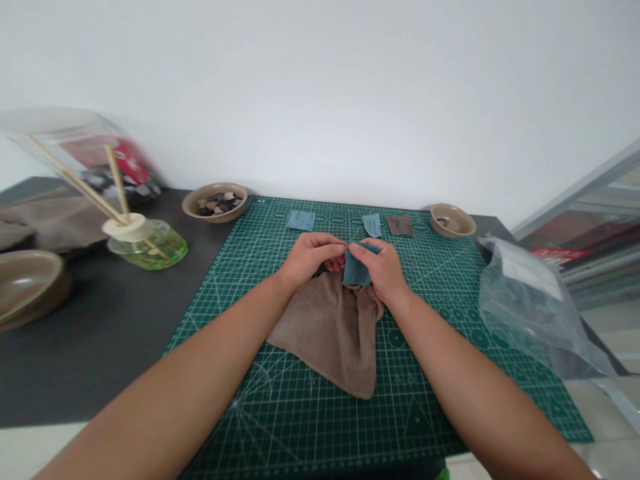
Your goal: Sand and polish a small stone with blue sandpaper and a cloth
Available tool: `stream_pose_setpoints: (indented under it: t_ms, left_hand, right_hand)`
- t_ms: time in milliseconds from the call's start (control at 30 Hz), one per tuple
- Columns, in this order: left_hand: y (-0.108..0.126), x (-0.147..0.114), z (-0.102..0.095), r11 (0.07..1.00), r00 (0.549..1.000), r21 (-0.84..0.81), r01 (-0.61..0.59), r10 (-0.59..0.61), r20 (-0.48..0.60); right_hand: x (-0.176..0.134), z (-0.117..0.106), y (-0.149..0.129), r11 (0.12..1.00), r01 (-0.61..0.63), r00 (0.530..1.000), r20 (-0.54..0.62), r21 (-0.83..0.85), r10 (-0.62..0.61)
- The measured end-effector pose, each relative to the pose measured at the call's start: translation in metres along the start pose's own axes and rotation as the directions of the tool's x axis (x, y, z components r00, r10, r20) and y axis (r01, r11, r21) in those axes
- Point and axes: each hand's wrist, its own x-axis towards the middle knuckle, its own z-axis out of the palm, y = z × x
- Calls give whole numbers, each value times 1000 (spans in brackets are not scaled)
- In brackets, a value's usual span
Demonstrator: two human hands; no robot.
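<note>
Both hands meet over the middle of the green cutting mat [435, 360]. My right hand [387, 270] is closed on a small blue piece of sandpaper [356, 268], thumb on top. My left hand [313, 257] is pinched, its fingertips close to the right thumb; whatever sits between them is too small to make out. A brown cloth [327, 327] hangs below the fingers and spreads over the mat, bunched near the right palm. Behind the hands lie two more blue pieces [301, 220] and a brown piece [400, 225], with faint print on some.
A bowl of dark and light pebble-like pieces [216, 202] stands back left, a smaller bowl [453, 221] back right. At left are a reed diffuser [145, 243], another bowl [30, 283] and brown cloth [55, 217]. A clear plastic bag [530, 300] lies over the mat's right edge.
</note>
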Motion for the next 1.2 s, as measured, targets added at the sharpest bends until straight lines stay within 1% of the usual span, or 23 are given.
stream_pose_setpoints:
  t_ms: [233, 533, 1200]
  left_hand:
    - [0, 0, -1, 1000, 1000, 17, -4, 4, 7]
    - [-1, 1, -1, 1000, 1000, 11, -6, 6, 12]
    - [-4, 2, -3, 1000, 999, -13, -27, 28, 26]
  right_hand:
    - [0, 0, -2, 1000, -1, 1000, 8, -26, 1]
    - [1, -2, 4, 999, 23, 1000, 19, -47, -22]
    - [1, 0, 3, 1000, 5, 1000, 29, -23, -4]
